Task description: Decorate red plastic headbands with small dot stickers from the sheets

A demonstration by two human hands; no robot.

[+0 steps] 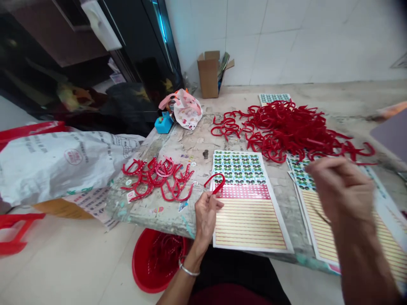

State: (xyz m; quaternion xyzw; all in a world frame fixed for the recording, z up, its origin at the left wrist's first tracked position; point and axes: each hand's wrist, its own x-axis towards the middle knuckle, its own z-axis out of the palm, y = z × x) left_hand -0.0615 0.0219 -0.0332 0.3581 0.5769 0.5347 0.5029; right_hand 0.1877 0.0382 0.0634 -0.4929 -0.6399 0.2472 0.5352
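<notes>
My left hand, with a bracelet at the wrist, pinches one end of a red curved band shaped like a hairband. The band is held over a sticker sheet with green printed rows at the top, a pink dotted strip and yellow striped rows. Blurred, my right hand is raised over a second stack of sheets; its fingers are curled together, and what they hold, if anything, cannot be made out. Beyond it lies a large heap of red curved bands.
Several dotted red bands lie at the table's left. A red bucket with more bands stands below the edge. Behind are a white patterned bag, a blue box and a cardboard box. White sacks lie left.
</notes>
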